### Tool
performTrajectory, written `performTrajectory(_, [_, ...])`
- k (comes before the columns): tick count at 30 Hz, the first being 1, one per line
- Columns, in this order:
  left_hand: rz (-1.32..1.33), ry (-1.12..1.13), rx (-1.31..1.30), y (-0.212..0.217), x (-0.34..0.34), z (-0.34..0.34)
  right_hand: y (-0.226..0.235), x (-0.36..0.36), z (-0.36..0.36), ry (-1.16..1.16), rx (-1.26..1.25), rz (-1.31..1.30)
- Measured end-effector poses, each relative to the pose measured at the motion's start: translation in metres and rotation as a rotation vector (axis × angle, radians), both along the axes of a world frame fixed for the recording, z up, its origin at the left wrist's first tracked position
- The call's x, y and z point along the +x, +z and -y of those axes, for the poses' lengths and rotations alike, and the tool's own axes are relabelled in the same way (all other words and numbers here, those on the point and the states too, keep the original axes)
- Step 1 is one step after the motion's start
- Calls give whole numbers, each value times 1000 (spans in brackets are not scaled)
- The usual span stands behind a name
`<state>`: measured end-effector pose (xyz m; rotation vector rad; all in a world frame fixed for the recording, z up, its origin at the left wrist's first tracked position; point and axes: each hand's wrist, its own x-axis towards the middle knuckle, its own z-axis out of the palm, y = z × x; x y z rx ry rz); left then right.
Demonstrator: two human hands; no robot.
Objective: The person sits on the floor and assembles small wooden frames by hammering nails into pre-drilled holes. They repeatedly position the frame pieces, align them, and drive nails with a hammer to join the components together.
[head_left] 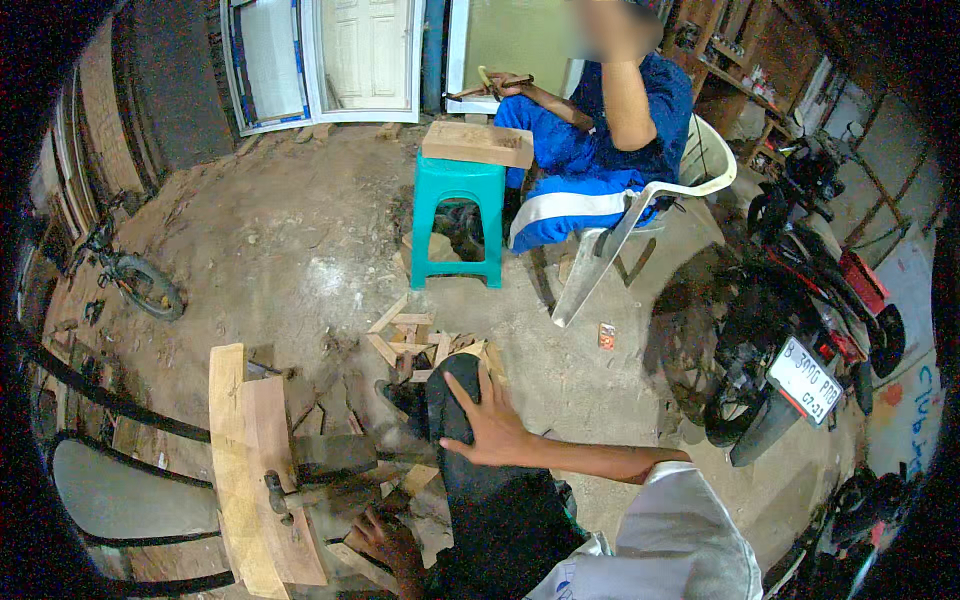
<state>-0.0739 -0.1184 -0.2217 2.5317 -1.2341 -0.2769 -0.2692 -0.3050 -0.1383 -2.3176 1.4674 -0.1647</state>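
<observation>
My right hand [490, 428] rests on my bent knee, covered by dark trousers [480, 500]. Its fingers are spread and hold nothing. Low in the view, in shadow, my left hand [385, 542] hangs beside a wooden strip [360, 566]; its fingers look loosely bent and apart, and I see nothing held in them. Left of it, a pale board [228, 450] and a browner board [268, 430] lie side by side. A small dark tool-like object [276, 495] sits on the browner one; its kind is unclear. Wood offcuts [410, 335] lie piled beyond my knee.
Ahead, a teal stool [460, 180] carries a thick wood block [478, 143]. Behind it a person [640, 120] sits in a pale plastic chair [715, 170], one hand raised. Motorcycles [790, 350] stand right. A grey-backed chair [130, 490] is at left, a small bicycle [145, 285] beyond.
</observation>
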Motion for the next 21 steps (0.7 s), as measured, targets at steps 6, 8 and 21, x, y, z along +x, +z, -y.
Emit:
performTrajectory(6, [118, -45, -11, -40, 8, -10, -27, 42, 88, -60, -307, -34])
performTrajectory(8, [21, -49, 18, -10, 2, -2, -3, 55, 86, -30, -208, 104])
performTrajectory(21, [-4, -94, 75, -25, 12, -14, 1, 1, 82, 791, 3, -250])
